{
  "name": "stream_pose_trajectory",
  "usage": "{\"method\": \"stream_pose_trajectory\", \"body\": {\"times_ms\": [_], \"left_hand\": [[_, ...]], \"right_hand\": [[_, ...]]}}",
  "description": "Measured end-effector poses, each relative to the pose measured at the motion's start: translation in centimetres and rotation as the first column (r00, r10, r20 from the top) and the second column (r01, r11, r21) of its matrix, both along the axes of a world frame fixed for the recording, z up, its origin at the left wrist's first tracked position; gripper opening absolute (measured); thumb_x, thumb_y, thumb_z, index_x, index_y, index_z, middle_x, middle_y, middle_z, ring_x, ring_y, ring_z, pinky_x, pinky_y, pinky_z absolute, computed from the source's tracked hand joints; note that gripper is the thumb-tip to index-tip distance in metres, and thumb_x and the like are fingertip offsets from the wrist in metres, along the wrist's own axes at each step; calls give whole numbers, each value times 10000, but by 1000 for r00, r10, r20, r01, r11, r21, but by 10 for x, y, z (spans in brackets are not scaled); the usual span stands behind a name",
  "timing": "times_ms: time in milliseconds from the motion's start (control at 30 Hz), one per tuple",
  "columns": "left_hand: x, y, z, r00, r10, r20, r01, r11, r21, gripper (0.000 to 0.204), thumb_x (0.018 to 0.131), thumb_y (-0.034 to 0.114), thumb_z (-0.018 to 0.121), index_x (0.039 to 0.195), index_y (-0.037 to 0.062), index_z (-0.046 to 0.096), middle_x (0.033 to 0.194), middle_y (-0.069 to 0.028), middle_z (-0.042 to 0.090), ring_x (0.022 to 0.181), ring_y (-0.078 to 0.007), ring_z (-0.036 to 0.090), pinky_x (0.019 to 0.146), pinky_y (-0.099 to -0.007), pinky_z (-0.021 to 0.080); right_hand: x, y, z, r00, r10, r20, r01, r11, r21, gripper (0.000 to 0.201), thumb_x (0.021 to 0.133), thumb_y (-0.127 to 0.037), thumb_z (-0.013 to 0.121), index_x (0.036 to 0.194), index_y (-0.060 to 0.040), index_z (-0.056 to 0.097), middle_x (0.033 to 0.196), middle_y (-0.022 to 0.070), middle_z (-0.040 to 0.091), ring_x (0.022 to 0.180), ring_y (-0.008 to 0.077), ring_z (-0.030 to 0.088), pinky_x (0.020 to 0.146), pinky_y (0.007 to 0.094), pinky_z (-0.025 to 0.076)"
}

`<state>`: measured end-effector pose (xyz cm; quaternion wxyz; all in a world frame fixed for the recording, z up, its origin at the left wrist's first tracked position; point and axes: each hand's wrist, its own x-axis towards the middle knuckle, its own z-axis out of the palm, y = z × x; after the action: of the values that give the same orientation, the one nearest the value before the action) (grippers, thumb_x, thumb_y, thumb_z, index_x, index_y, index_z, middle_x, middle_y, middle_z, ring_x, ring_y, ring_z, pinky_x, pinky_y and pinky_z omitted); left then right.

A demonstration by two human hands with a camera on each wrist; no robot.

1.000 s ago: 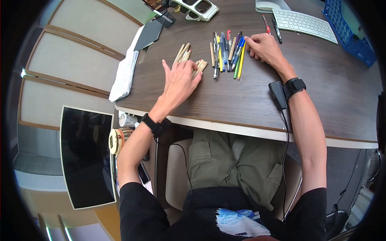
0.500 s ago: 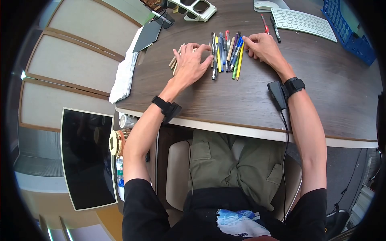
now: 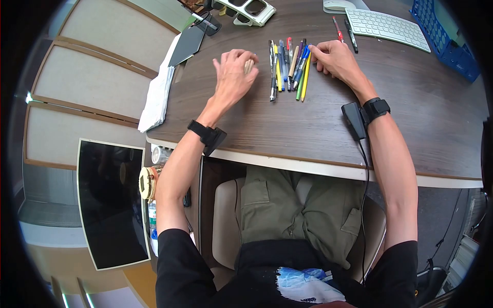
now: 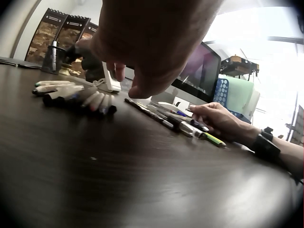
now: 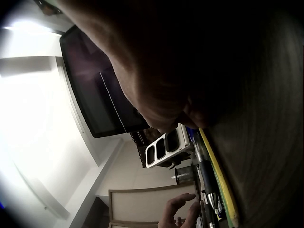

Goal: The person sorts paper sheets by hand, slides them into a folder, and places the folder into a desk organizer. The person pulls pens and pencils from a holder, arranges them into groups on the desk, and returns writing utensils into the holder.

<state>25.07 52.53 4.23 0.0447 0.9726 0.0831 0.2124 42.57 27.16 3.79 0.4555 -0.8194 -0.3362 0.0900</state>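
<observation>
My left hand (image 3: 233, 77) is over a small group of wooden pencils (image 3: 249, 65), fingers loosely bent. It hides most of them in the head view. Beneath it in the left wrist view, the pencils (image 4: 97, 102) lie in two loose clusters, and no pencil shows in the gap between thumb and fingers. My right hand (image 3: 336, 61) rests at the right side of a pile of pens and pencils, loosely curled. Its fingertips are right at a blue-capped pen (image 3: 303, 64) and a yellow pencil (image 3: 306, 79). Dark pens (image 3: 273, 77) lie along the pile's left side.
A red pen (image 3: 338, 30) and a black pen (image 3: 352, 37) lie near the white keyboard (image 3: 387, 30). A blue basket (image 3: 447, 46) stands at the right, a stack of paper (image 3: 158, 100) at the left. A white frame-like device (image 3: 257, 13) sits at the back.
My left hand went right to the pen pile, then back left over the wooden pencils. A wooden pencil no longer shows at the pile's left edge. My right hand stayed put.
</observation>
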Motion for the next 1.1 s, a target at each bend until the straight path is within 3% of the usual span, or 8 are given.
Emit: {"method": "stream_pose_trajectory", "body": {"times_ms": [67,167,200,333,633,833,967,1100], "left_hand": [[7,-16,6,987,-141,75,144,989,-32,226,964,271,717,1146,138,740,1234,-85,706,1263,-304,588,1139,-586,351],[18,-50,18,980,-195,-37,187,969,-162,235,997,322,705,1128,128,731,1101,-58,767,1128,-264,664,1075,-492,379],[23,-56,17,977,-208,-47,198,967,-159,261,1013,361,695,1112,121,720,972,-35,788,992,-252,703,1074,-510,380],[37,-67,14,973,-205,-106,184,966,-182,287,995,339,697,1134,88,693,821,-42,776,827,-278,720,1046,-486,413],[36,-68,26,979,-188,-85,163,958,-237,296,918,220,741,1145,54,649,879,-112,788,844,-296,757,758,-427,583],[8,-42,31,998,-58,-17,48,927,-373,312,930,243,757,1160,60,652,981,-108,796,874,-235,768,792,-378,590],[-14,-19,27,987,152,-55,-162,916,-368,329,891,257,777,1135,66,668,967,-93,796,861,-230,767,798,-369,591],[-30,-10,15,985,157,-73,-170,948,-267,353,869,304,793,1103,70,670,903,-78,791,816,-262,761,796,-399,579]], "right_hand": [[-1,0,2,1000,2,-6,-2,1000,1,446,1051,-377,624,960,22,799,630,63,698,551,142,654,572,318,530],[0,0,0,1000,4,-14,-3,1000,8,450,1047,-380,628,947,24,797,626,64,697,547,141,648,566,317,527],[1,1,-1,1000,2,-17,-2,1000,16,452,1045,-382,630,940,25,796,624,65,696,546,140,646,564,316,525],[2,3,-7,1000,-9,3,9,997,75,480,1060,-430,646,846,-18,766,589,21,649,509,80,583,478,269,436],[3,3,-8,1000,7,3,-7,996,86,472,1061,-418,644,844,-16,764,589,22,646,509,80,584,478,268,435],[0,-1,-1,1000,8,-27,-7,999,45,453,1039,-383,628,874,13,774,629,62,696,556,145,665,577,314,535],[-1,-1,0,1000,2,-28,-1,1000,30,450,1042,-379,627,880,14,775,631,62,695,559,143,660,574,313,531],[-1,0,1,1000,7,-25,-6,1000,29,447,1047,-371,620,889,18,777,631,62,692,552,139,647,563,314,518]]}}
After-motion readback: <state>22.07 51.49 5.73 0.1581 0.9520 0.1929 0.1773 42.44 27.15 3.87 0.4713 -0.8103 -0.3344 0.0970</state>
